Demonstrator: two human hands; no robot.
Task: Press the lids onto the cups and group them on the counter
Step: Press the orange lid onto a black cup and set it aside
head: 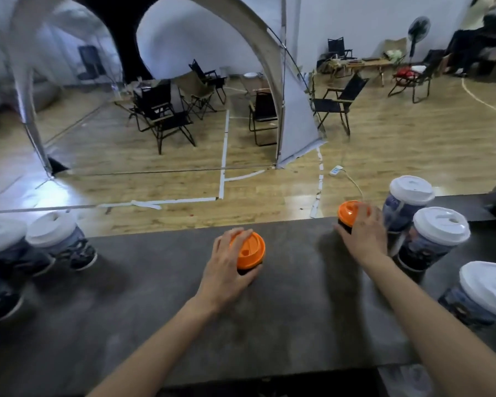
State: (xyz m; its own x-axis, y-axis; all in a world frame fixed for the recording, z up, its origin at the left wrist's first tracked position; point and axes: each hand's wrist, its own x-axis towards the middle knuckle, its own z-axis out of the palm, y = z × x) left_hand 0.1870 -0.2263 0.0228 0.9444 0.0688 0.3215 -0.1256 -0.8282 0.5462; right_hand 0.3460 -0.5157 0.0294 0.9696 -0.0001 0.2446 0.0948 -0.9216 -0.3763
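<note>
1. A dark, matte counter [284,310] with a mottled stone-like surface fills the near view; both bare forearms reach out over it
2. Nearest on the right edge stands a tall printed paper cup with a domed white plastic lid [490,287]
3. The left hand [226,267] wraps a short dark cup at mid-counter, fingers curled over its glossy orange lid [251,250] and thumb against the cup wall
4. On the left, two more white-lidded printed cups [52,233] sit close together, blurred
5. Farther right, the right hand [364,233] closes around a second short dark cup, its fingers covering part of a round orange lid [348,212]
6. Just beside that hand, two white-lidded tall cups [438,229] stand near the counter's far edge
7. Beyond lie a wooden plank floor [398,144], black folding chairs [166,116] and a grey arched tent [295,110]
</note>
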